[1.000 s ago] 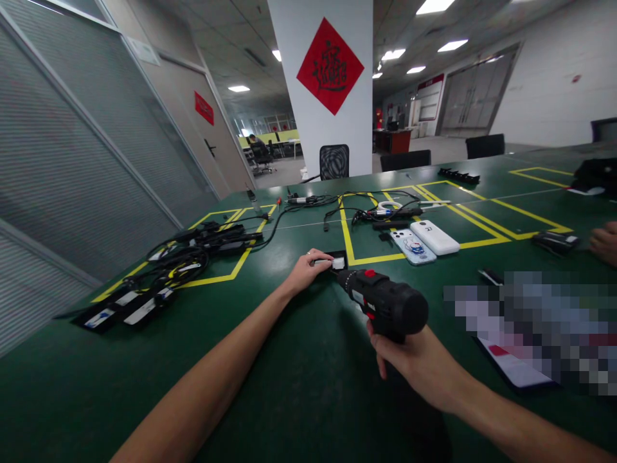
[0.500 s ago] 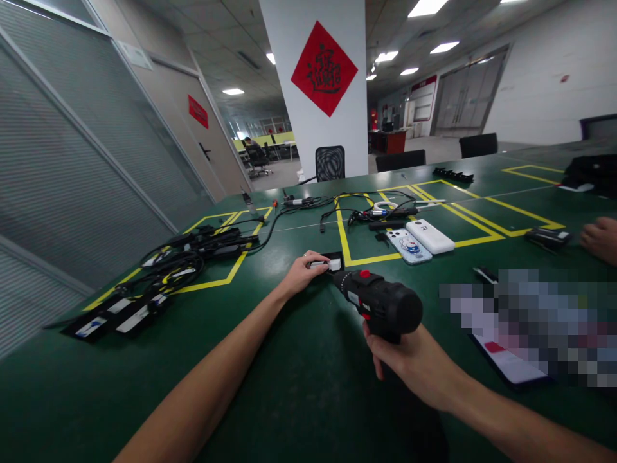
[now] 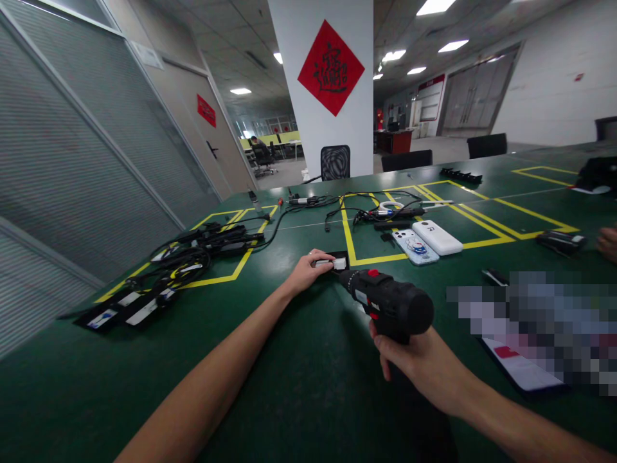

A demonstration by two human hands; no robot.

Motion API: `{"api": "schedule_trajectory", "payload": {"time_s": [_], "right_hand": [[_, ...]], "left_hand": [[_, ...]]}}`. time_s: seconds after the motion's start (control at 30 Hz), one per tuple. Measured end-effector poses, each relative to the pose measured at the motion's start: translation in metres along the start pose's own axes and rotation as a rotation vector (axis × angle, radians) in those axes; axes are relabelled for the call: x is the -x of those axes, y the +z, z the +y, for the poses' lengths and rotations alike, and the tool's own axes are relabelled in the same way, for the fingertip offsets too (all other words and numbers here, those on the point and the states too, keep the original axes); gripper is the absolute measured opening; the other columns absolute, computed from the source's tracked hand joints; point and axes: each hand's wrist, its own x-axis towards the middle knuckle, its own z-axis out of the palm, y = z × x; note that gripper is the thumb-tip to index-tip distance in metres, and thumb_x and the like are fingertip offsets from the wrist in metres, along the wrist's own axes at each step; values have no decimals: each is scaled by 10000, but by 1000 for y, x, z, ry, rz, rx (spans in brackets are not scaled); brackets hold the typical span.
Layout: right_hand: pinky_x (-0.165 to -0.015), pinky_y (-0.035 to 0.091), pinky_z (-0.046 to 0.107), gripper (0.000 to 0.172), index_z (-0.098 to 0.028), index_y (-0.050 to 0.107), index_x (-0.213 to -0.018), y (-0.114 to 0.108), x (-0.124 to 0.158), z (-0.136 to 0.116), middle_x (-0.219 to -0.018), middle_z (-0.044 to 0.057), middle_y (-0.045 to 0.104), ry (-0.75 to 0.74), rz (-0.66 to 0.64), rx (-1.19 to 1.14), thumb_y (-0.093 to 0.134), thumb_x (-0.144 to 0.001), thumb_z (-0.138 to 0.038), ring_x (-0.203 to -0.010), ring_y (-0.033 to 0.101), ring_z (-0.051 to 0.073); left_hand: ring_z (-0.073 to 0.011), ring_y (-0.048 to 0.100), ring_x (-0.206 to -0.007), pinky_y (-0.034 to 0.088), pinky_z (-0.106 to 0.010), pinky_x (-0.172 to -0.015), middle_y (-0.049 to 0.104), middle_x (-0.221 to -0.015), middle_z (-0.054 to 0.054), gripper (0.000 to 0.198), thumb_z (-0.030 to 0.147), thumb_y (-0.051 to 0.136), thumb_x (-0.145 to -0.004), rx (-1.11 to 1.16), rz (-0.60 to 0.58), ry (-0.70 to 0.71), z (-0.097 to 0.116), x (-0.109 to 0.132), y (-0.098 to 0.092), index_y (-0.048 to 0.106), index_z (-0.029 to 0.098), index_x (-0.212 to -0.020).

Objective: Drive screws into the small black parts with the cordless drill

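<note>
My right hand (image 3: 417, 360) is wrapped round the grip of a black cordless drill (image 3: 393, 301) with red buttons. The drill points forward and left, its chuck close to a small black tray-like part with a white piece (image 3: 340, 263) in it. My left hand (image 3: 308, 272) pinches that part at its left side and keeps it against the green table (image 3: 270, 386). The drill's body hides where the bit ends, so contact with the part cannot be told.
Black cables and adapters (image 3: 193, 257) lie in a heap at the left. Beyond my right hand are a phone (image 3: 415, 247), a white power bank (image 3: 436, 236) and a black device (image 3: 560, 242). Another person's hand (image 3: 608, 243) is at the right edge.
The whole view has shifted slightly, so things appear a little further right. Both hands keep their holds on the drill and the small part. The other person's hand has drawn back rightward.
</note>
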Motion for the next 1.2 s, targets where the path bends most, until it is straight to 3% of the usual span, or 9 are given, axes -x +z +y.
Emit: {"api": "schedule_trajectory", "payload": {"time_s": [0.23,1.2], "right_hand": [[-572,439,262,101,-179,522,-876,-1,1,1,-692,-21,547,18,-9,17,551,-823,-261,-579,541,120],[-578,453,258,72,-173,512,-890,-1,1,3,-814,-6,553,-16,-29,-27,524,-835,-219,-584,537,96]], "left_hand": [[-240,597,-1037,503,-462,-894,611,-1164,-89,262,314,577,-898,0,11,1,4,0,0,602,153,-1102],[-239,601,-1032,508,-460,-887,613,-1158,-88,263,313,579,-897,-8,15,3,5,1,0,601,150,-1102]]}}
